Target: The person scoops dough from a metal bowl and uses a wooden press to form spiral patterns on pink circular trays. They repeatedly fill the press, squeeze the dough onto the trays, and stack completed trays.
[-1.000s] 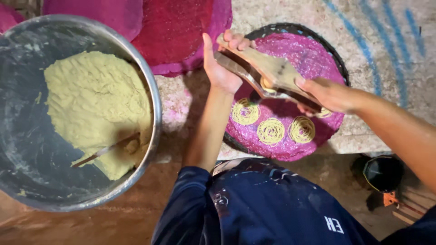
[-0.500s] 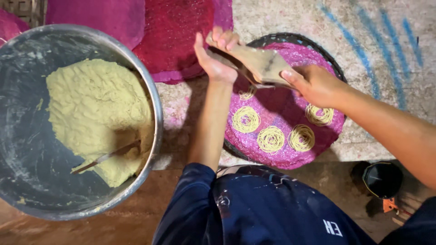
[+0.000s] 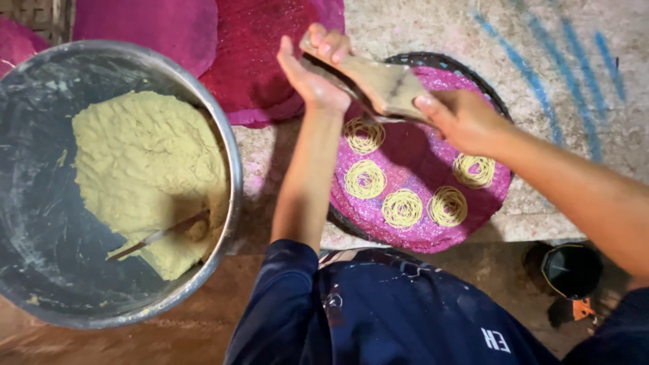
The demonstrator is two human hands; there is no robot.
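Above the pink tray (image 3: 433, 233), left hand (image 3: 311, 71) & right hand (image 3: 460, 118), fingers gripping wooden press (image 3: 382, 84); five noodle coils (image 3: 402, 207) done, w/ dough (image 3: 145, 176) left in bowl (image 3: 230, 169).

Big steel bowl (image 3: 233, 169) at my left, sitting on the brown floor (image 3: 203, 324), inside dusted with flour. Heap of pale yellow dough (image 3: 142, 176) fills its middle and far side. A spoon (image 3: 159, 235) lies in the bowl, tip dug into the dough's near edge. Beyond the bowl, three pink mats: light pink mat (image 3: 149, 27), darker red mat (image 3: 263, 61) overlapping it, another pink edge (image 3: 13, 44) far left. Grey stone slab (image 3: 433, 27) ahead, blue streaks (image 3: 541, 74) on its right part. Small black pot (image 3: 571, 270) on the floor at my right. My navy shirt (image 3: 405, 311) fills the bottom.
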